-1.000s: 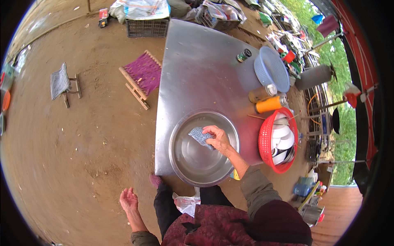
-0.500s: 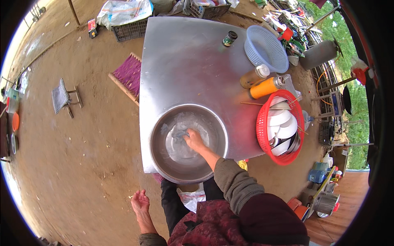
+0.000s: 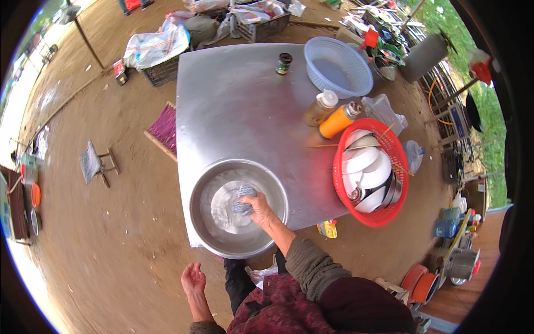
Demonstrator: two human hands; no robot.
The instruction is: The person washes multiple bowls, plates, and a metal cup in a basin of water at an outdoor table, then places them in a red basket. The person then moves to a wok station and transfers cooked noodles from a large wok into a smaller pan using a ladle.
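A wide steel basin (image 3: 208, 186) stands at the near left corner of the metal table (image 3: 233, 106). Over its inside, my right hand (image 3: 261, 209) grips a bunched blue-and-white striped cloth (image 3: 243, 200), most of which sticks out past the fingers. Light glares off the basin's bottom, so I cannot tell how much water is in it. Away from the table, to the left of my legs, my left hand (image 3: 193, 279) hangs palm up, fingers loosely curled and apart, with nothing in it.
A red basket (image 3: 338, 183) of white bowls (image 3: 361, 160) and chopsticks stands at the table's right edge. Behind it are an orange bottle (image 3: 337, 121), a white-capped jar (image 3: 320, 109), a blue basket (image 3: 356, 89) and a small dark jar (image 3: 284, 63). Left, a low stool (image 3: 103, 164) stands on dirt.
In my right hand the striped cloth now shows clearly, bunched up, where before it lay mostly hidden low in the basin. My view has shifted; the left hand stays beside my legs.
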